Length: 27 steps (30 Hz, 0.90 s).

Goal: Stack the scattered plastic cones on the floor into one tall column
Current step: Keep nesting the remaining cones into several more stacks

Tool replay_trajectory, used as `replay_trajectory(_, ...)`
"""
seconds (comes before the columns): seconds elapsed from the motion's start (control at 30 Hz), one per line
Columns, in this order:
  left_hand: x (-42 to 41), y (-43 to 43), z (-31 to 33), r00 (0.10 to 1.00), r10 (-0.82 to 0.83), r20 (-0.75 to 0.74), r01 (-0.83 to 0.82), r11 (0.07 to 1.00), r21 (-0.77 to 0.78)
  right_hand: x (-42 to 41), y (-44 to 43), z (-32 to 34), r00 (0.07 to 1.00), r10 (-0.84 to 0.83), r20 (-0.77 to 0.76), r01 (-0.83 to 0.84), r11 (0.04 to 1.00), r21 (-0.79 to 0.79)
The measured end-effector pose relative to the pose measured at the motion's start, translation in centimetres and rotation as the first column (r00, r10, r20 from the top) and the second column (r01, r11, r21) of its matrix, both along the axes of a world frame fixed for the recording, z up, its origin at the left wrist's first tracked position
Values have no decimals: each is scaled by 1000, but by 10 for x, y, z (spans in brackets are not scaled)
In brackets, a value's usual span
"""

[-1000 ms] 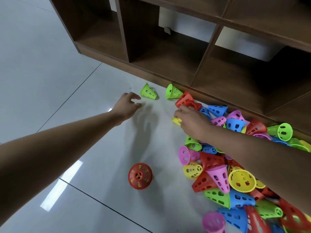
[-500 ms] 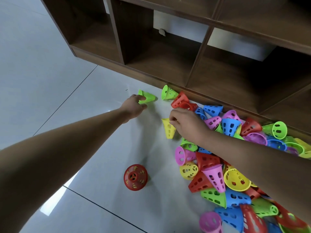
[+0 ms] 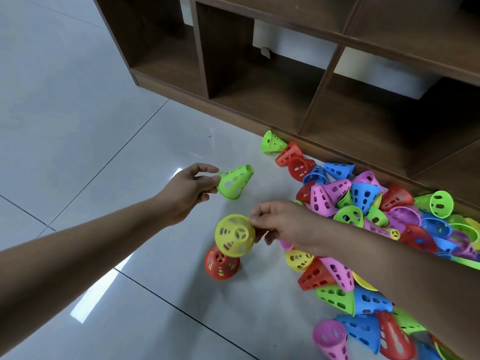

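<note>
A red cone (image 3: 221,263) stands upright on the floor in the middle of the view. Just above it my right hand (image 3: 281,228) pinches the rim of a yellow cone (image 3: 234,235), held narrow end up and tilted toward me. Farther back and to the left, my left hand (image 3: 191,189) pinches the wide rim of a green cone (image 3: 235,181), lifted off the floor with its narrow end pointing up and right. A heap of several loose cones (image 3: 363,203) in red, blue, pink, green and yellow lies to the right.
A dark wooden shelf unit (image 3: 298,94) with open compartments runs along the back, its base edge touching the heap. Pale glossy floor tiles (image 3: 91,152) with dark joints spread to the left and front.
My left hand has lifted the green cone off the floor and drawn it back. My right hand has carried the yellow cone from the heap to just above the red cone.
</note>
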<state>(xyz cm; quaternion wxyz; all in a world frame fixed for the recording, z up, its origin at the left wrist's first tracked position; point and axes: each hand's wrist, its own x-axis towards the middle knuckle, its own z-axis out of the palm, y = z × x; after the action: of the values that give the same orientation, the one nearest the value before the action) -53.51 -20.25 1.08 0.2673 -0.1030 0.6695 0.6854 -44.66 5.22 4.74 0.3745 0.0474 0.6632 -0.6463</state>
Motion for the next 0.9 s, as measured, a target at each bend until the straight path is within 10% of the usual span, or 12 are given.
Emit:
replay_trajectory(0.37,48,-44,40,892,-452,3,448,884,130,11,-30,-35,983,183,-18,-172,948,267)
replay_trajectory(0.63,56,-46,35,878,-478,14,467,864,187,6,-34,-46,963,267,-41,-231,893,387)
replay_trajectory(0.9,64,-42,27,767,-638,-68,632,769,-94,-3,-24,-46,967,200,-159,-98,865,492)
